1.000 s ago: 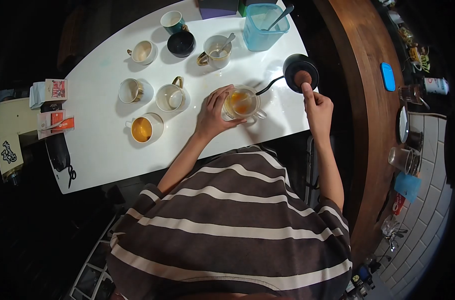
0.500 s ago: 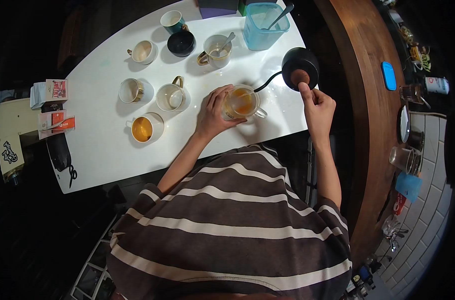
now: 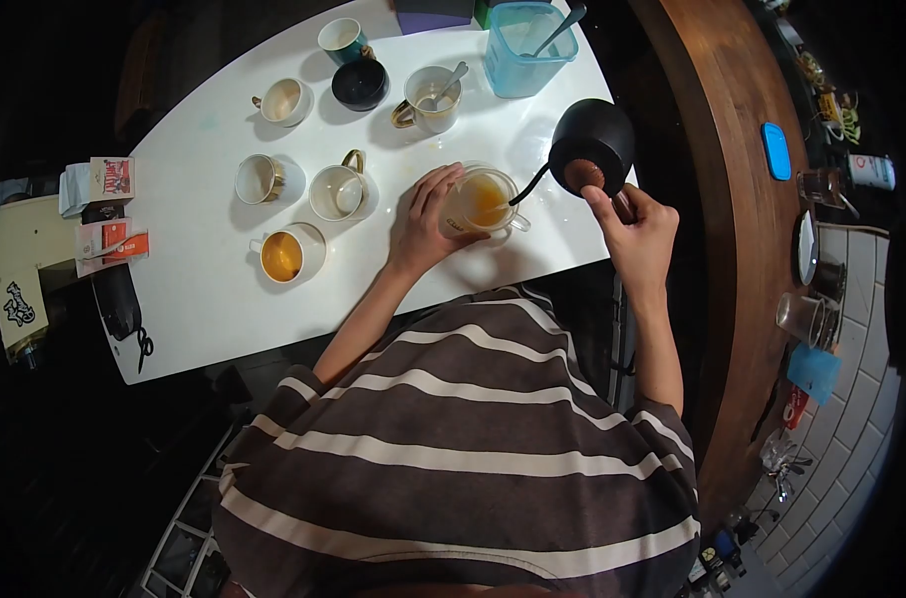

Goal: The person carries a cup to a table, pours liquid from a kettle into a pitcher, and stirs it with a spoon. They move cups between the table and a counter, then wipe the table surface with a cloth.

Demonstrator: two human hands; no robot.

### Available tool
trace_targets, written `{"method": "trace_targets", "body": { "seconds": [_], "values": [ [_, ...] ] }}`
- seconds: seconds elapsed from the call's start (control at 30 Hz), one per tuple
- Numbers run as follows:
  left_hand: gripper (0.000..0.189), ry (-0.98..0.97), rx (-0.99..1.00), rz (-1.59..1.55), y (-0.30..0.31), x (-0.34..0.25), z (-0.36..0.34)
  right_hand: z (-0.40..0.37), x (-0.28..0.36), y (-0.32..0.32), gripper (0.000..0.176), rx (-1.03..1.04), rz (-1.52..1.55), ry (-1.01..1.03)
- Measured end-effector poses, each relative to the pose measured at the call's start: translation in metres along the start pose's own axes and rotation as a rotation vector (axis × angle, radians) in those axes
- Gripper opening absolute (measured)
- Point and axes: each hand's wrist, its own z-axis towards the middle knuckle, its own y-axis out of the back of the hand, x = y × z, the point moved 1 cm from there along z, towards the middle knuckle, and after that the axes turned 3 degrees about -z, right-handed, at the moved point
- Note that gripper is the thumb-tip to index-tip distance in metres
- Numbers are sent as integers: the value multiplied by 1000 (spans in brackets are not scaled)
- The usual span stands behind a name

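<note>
My left hand (image 3: 425, 221) wraps the left side of a clear glass mug (image 3: 481, 202) holding amber liquid, standing on the white table (image 3: 204, 289). My right hand (image 3: 640, 231) grips the handle of a black gooseneck kettle (image 3: 592, 142) with a brown lid knob, held tilted just right of the mug. The kettle's thin spout reaches over the mug's rim.
Several cups stand at the left and back: one with orange liquid (image 3: 288, 255), a gold-handled cup (image 3: 339, 190), a mug with a spoon (image 3: 431, 99), a black bowl (image 3: 360, 82). A blue tub (image 3: 528, 49) with a spoon stands behind. Packets (image 3: 109, 209) lie left; a wooden counter (image 3: 732, 229) curves right.
The kettle has been lifted and tipped further toward the mug, and its spout now reaches over the rim. My right hand shifted slightly toward me. The mug holds more liquid.
</note>
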Motion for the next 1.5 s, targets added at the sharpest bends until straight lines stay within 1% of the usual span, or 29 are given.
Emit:
{"method": "trace_targets", "body": {
  "seconds": [0.2,0.27,0.3,0.37,0.6,0.67,0.87,0.97,1.07,1.17,1.3,1.37,1.5],
  "values": [
    [96,-11,3,21,2,-1,0,-2,9,4,63,-19,-75,83],
    [97,70,42,16,5,-3,1,-2,10,4,61,-21,-112,123],
    [97,70,42,16,5,-3,0,-2,10,4,61,-21,-112,123],
    [99,91,78,11,4,-1,-1,-2,12,2,61,-56,-107,188],
    [100,113,75,-51,3,1,-2,-1,19,0,57,-57,-126,247],
    [99,136,75,-101,2,3,-3,1,19,-2,55,-93,-141,306],
    [98,109,54,-128,-2,7,-3,1,16,-7,54,-114,-102,365],
    [98,80,26,-165,-6,11,-4,2,20,-9,53,-122,-40,390],
    [97,100,19,-195,-9,12,-5,3,21,-11,53,-112,-30,371],
    [97,87,15,-180,-10,13,-5,5,22,-10,54,-72,-110,347],
    [97,91,16,-192,-8,11,-5,4,24,-12,55,-75,-112,363],
    [97,87,16,-193,-8,11,-5,2,26,-12,53,-87,-52,393],
    [97,86,24,-188,-6,8,-3,1,28,-10,53,-83,-46,387]
  ]
}}
